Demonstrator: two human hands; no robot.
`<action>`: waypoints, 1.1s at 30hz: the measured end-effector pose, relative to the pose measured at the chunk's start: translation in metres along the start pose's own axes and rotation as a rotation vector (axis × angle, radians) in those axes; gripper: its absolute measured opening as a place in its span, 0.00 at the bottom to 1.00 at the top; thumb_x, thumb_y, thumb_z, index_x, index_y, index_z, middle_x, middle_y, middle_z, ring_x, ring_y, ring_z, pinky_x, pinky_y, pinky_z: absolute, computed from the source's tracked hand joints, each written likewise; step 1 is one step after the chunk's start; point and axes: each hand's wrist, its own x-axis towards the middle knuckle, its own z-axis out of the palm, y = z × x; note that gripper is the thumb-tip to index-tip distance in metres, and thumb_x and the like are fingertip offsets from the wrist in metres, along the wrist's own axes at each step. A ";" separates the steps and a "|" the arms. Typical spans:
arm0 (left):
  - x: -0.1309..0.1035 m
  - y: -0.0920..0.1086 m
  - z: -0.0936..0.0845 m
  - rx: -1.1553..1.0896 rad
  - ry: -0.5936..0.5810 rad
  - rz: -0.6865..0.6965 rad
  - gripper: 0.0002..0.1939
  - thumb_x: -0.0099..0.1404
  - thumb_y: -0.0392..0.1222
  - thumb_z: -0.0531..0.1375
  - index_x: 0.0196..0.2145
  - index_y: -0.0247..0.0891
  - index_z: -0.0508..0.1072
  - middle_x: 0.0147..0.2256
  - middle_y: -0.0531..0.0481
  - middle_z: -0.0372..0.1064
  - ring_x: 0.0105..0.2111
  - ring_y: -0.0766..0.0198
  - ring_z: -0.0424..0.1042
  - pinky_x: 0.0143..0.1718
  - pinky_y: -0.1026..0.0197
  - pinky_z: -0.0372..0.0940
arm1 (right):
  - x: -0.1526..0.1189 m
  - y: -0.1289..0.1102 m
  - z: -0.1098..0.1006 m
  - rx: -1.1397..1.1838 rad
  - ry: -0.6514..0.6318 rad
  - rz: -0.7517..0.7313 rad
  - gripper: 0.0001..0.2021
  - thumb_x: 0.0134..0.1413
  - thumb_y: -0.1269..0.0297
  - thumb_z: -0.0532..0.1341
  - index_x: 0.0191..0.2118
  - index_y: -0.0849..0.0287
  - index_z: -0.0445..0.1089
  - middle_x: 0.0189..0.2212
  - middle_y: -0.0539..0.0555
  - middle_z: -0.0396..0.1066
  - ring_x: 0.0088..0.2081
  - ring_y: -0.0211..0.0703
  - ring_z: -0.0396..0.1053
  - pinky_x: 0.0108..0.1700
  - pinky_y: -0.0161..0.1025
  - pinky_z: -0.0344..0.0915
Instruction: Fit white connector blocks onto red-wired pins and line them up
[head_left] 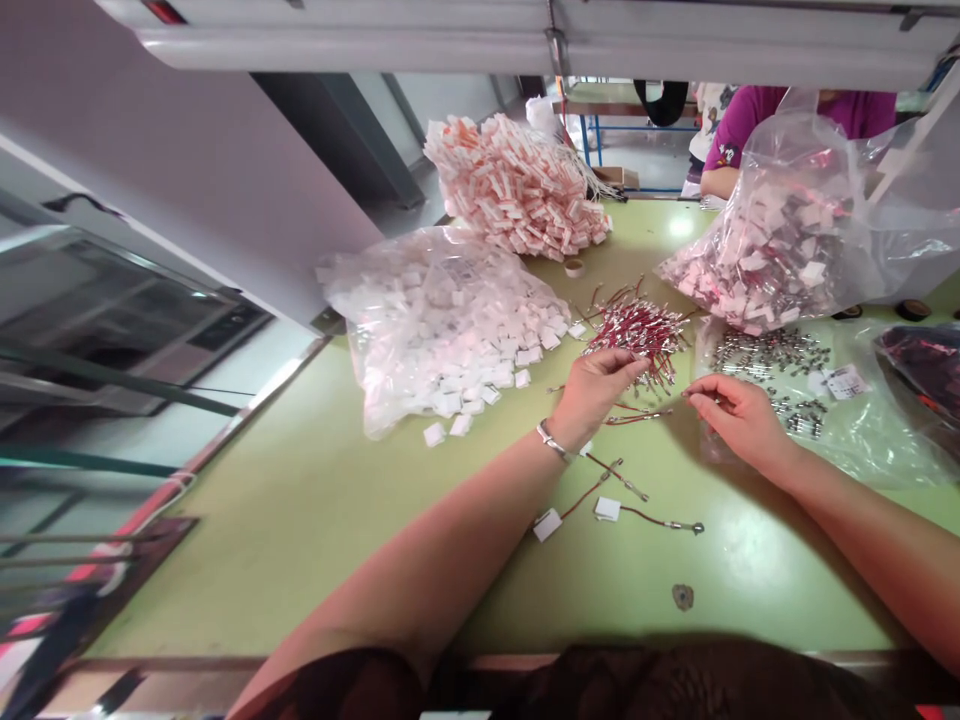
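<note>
My left hand, with a bracelet at the wrist, reaches to the near side of a heap of short red wires with metal ends. Its thumb and fingers are pinched together, and what is between them I cannot make out. To its right, my right hand is closed in a pinch on something small and dark at the fingertips, too small to name. Loose red wires lie between the hands. Nearer to me are a wire with a white connector on one end and another white connector with its wire.
A clear bag spills white connectors at left. Behind it is a pile of orange-white pieces. At right stand a bag of white parts and a flat bag with metal terminals. A person in a purple sleeve sits opposite.
</note>
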 end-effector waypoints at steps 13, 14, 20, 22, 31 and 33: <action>-0.029 0.016 0.015 0.055 -0.365 -0.261 0.12 0.60 0.47 0.59 0.26 0.35 0.71 0.22 0.54 0.66 0.18 0.74 0.53 0.18 0.68 0.47 | -0.004 -0.003 -0.001 -0.087 0.051 -0.053 0.07 0.53 0.61 0.57 0.33 0.56 0.71 0.26 0.50 0.73 0.28 0.39 0.68 0.32 0.38 0.65; -0.030 0.015 0.016 0.055 -0.366 -0.255 0.13 0.60 0.48 0.59 0.25 0.35 0.72 0.22 0.54 0.66 0.18 0.74 0.53 0.18 0.68 0.48 | -0.003 -0.002 0.000 -0.078 0.054 -0.052 0.07 0.53 0.61 0.57 0.33 0.56 0.71 0.26 0.50 0.73 0.28 0.39 0.68 0.32 0.38 0.65; -0.032 0.017 0.017 0.158 -0.394 -0.204 0.21 0.63 0.54 0.55 0.22 0.36 0.73 0.18 0.54 0.63 0.17 0.72 0.52 0.19 0.67 0.49 | -0.004 0.000 0.006 -0.038 -0.003 -0.072 0.07 0.55 0.62 0.57 0.35 0.57 0.71 0.28 0.50 0.73 0.29 0.38 0.69 0.35 0.38 0.65; -0.033 0.018 0.017 0.206 -0.394 -0.192 0.21 0.62 0.54 0.56 0.21 0.36 0.72 0.17 0.55 0.62 0.17 0.72 0.52 0.18 0.67 0.48 | -0.004 -0.002 0.008 -0.038 -0.016 -0.063 0.06 0.54 0.63 0.58 0.34 0.57 0.70 0.27 0.50 0.72 0.29 0.37 0.68 0.33 0.37 0.64; -0.029 0.015 0.009 0.541 -0.305 0.025 0.11 0.56 0.46 0.61 0.22 0.38 0.74 0.18 0.55 0.67 0.19 0.69 0.63 0.19 0.68 0.55 | -0.002 -0.006 0.001 0.111 -0.222 0.130 0.04 0.52 0.67 0.59 0.28 0.59 0.67 0.19 0.43 0.62 0.21 0.31 0.59 0.25 0.31 0.58; -0.030 0.016 0.006 0.615 -0.360 0.183 0.10 0.58 0.45 0.60 0.24 0.39 0.75 0.22 0.53 0.71 0.22 0.67 0.67 0.23 0.67 0.59 | -0.003 -0.009 -0.002 0.063 -0.274 0.146 0.05 0.52 0.66 0.59 0.27 0.59 0.67 0.19 0.44 0.63 0.21 0.31 0.60 0.26 0.31 0.58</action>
